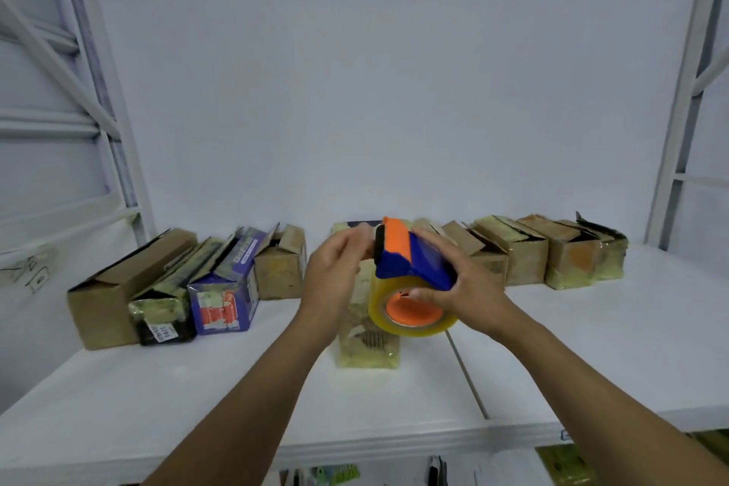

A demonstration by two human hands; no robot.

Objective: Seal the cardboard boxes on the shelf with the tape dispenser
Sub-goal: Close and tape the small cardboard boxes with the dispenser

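Observation:
A blue and orange tape dispenser (410,260) with a roll of clear yellowish tape (410,312) is held in the air above a tape-covered cardboard box (367,343) standing at the middle of the white shelf (197,398). My right hand (461,288) grips the dispenser's blue body from the right, thumb on the roll's orange core. My left hand (335,272) has its fingertips at the dispenser's front edge, where they seem to pinch the tape end. The box's top is partly hidden behind the hands and the roll.
Several open or taped boxes stand in a row at the back left, among them a brown box (114,296) and a purple box (225,296). More taped boxes (552,252) line the back right. White shelf uprights (678,130) frame both sides.

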